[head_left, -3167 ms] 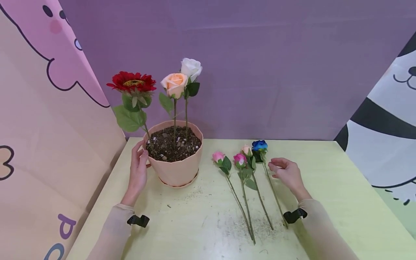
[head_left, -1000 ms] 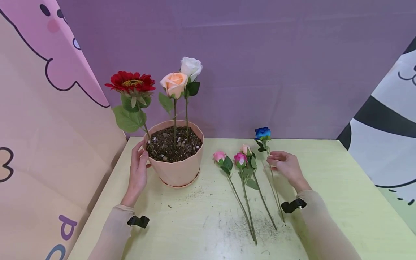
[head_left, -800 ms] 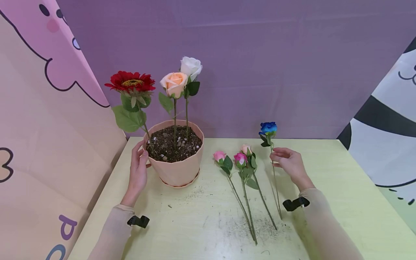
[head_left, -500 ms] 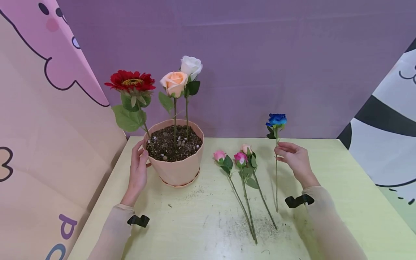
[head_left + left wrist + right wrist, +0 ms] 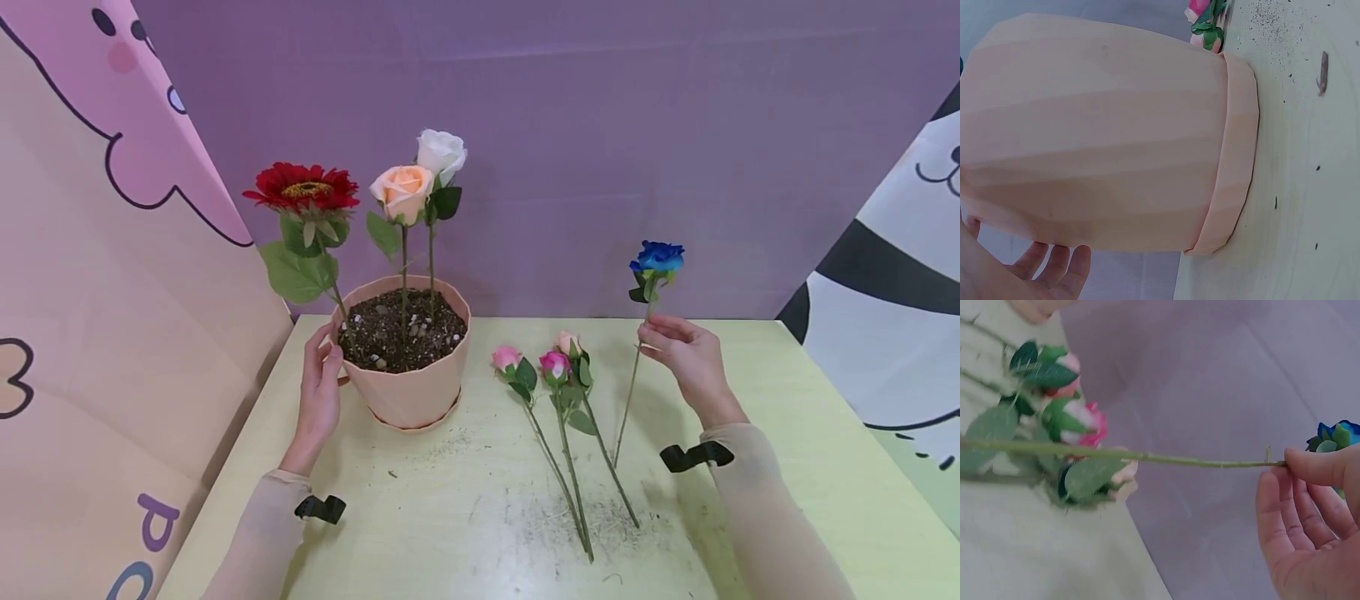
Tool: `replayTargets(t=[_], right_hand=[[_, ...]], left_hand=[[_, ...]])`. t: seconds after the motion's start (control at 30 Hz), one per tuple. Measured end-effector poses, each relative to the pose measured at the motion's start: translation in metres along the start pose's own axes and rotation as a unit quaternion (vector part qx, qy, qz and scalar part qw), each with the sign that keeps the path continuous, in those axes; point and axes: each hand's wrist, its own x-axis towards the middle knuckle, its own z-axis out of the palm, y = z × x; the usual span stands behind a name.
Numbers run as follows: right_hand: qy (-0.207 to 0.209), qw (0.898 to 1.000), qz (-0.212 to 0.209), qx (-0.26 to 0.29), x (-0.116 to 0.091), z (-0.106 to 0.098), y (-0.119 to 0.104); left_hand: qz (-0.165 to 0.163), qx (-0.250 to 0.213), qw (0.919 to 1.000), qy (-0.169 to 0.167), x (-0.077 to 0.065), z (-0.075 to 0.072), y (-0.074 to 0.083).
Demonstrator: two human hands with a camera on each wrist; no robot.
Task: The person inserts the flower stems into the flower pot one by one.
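My right hand pinches the stem of a blue rose between thumb and fingers, just below its leaves. The rose leans, bloom up, its stem slanting down and left above the table. In the right wrist view the stem crosses from the fingertips toward the lying flowers. My left hand rests against the left side of a pink flower pot, fingers touching its wall. Dark soil fills the pot, where a red flower, a peach rose and a white rose stand upright.
Right of the pot lie a light pink rose, a magenta rose and a pale peach rose, stems toward me. Soil crumbs are scattered on the table. A purple backdrop stands behind.
My right hand has taken hold of the blue rose, which lay on the table, and raised it up and to the right. The left hand stays at the pot.
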Motion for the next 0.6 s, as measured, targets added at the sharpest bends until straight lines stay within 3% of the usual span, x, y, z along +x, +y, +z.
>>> replayTargets(t=[0.17, 0.6], right_hand=[[-0.012, 0.999, 0.020, 0.048, -0.004, 0.005, -0.009], [-0.030, 0.995, -0.006, 0.090, -0.002, 0.016, -0.034]], left_hand=[[-0.005, 0.002, 1.0000, 0.000, -0.001, 0.000, 0.001], [-0.007, 0.003, 1.0000, 0.002, 0.000, 0.000, 0.002]])
